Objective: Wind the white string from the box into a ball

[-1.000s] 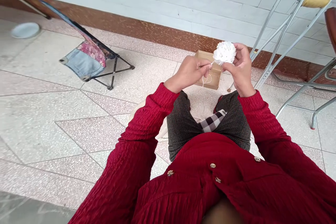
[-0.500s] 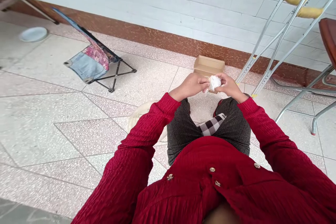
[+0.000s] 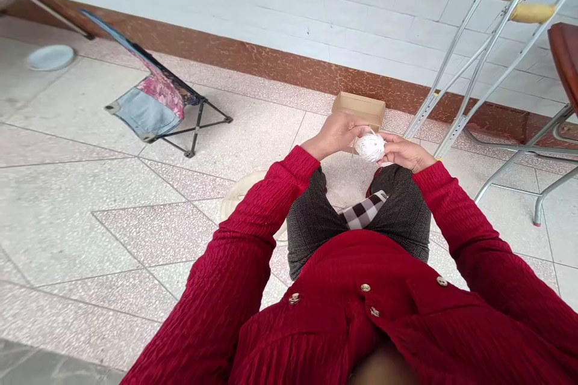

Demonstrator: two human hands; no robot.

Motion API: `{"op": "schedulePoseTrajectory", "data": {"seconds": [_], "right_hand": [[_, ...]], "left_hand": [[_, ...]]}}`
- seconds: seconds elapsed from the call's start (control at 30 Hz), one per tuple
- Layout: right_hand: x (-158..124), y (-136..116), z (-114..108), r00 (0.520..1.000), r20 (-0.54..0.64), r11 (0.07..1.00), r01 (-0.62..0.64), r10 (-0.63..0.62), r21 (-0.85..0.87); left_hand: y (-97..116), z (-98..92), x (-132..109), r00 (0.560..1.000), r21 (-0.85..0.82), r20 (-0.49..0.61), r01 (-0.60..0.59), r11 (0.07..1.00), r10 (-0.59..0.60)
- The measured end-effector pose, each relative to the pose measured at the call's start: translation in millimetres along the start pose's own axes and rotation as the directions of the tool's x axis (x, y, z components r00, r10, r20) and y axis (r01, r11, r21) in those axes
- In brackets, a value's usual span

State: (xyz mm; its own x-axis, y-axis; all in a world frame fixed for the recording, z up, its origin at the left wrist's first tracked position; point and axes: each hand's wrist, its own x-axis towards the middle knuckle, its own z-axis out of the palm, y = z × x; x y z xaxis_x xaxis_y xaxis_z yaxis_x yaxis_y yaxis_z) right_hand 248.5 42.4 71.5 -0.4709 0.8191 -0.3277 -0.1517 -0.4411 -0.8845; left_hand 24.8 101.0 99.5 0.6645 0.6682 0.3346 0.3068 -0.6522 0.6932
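A white ball of yarn [image 3: 370, 148], wound round and bulky, is held up in front of my knees. My right hand [image 3: 401, 152] grips it from the right side with thumb and fingers. At its upper left, my left hand [image 3: 338, 132] is pinched closed, and a short pale strand shows by the fingertips. The rest of what the left fingers pinch is hidden. Below and behind the hands stands an open cardboard box [image 3: 361, 107] on the floor; its near part is covered by the hands.
Crutches [image 3: 474, 66] lean against the wall at right, beside a metal-legged chair [image 3: 519, 159]. A folding stool [image 3: 147, 109] stands to the left, with a pale round dish [image 3: 52, 58] farther off. A checked cloth [image 3: 363, 210] shows between my legs; a pale round object [image 3: 237, 195] lies left of them.
My left hand has moved slightly up and right over the ball, while my right hand has turned and shifted right and down. More of the ball's wound surface now shows.
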Motion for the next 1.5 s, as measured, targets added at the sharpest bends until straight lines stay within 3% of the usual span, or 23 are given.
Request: {"op": "schedulePoseTrajectory", "data": {"seconds": [0.3,0.53,0.7,1.0,1.5], "right_hand": [[-4,-3,3,0.998,0.025,0.995,0.046,-0.049,0.091],[-6,-5,9,0.996,0.001,0.983,0.086,-0.088,0.161],[-7,-8,13,0.995,0.001,0.984,0.099,-0.1,0.15],[-6,-14,25,0.991,-0.034,0.979,0.133,-0.129,0.155],[-7,-15,33,0.991,-0.052,0.987,0.13,-0.125,0.09]], "left_hand": [[8,1.0,7,1.0,-0.093,-0.007,-0.009,0.996,0.008],[-9,11.7,8,0.995,-0.142,-0.069,0.062,0.988,-0.072],[-24,18.1,11,0.992,-0.158,-0.088,0.077,0.984,-0.092],[-20,15.5,10,0.983,-0.305,-0.111,0.108,0.946,-0.147],[-20,20.6,2,0.986,-0.319,-0.094,0.104,0.942,-0.14]]}}
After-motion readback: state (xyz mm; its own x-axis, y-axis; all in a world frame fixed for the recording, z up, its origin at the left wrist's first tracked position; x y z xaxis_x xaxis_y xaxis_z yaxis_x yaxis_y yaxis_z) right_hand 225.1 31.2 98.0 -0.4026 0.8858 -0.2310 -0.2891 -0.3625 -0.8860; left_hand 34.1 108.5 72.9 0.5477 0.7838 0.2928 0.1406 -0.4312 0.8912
